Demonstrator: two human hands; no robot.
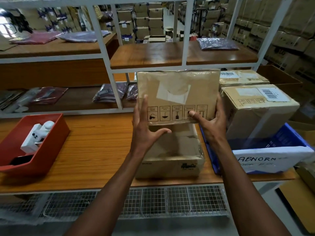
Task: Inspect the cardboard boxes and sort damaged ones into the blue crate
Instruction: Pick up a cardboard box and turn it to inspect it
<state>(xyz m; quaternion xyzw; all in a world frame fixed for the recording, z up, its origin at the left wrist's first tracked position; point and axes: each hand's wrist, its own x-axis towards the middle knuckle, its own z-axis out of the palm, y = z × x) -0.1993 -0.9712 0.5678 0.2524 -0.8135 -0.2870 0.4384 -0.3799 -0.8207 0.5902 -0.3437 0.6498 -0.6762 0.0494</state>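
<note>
A cardboard box (178, 92) is held up above the tabletop (95, 147), its broad face turned toward the camera — a row of printed handling symbols runs along its lower edge and a pale patch of torn label sits near the middle. The right hand (210, 123) grips its lower right corner, thumb pressed on the front face over the symbols, fingers wrapped behind the side. The left hand (144, 126) lies against the lower left edge with fingers straight and spread, thumb stretched out beneath the box; it touches rather than clasps.

Directly below, a second box (170, 155) rests on the tabletop with dark printing on its near side. To the right stands the blue crate (288, 138), a white paper sign reading "ABNORM" taped over its front. Behind the crate, a large box (255, 109) with a barcode label sits in front of another box (242, 77), also barcoded.

At the left, a red bin (56, 138) holds a white tape dispenser (38, 133). The white-framed shelves (146, 55) behind carry bagged garments (216, 43) — folded flat in clear plastic.
</note>
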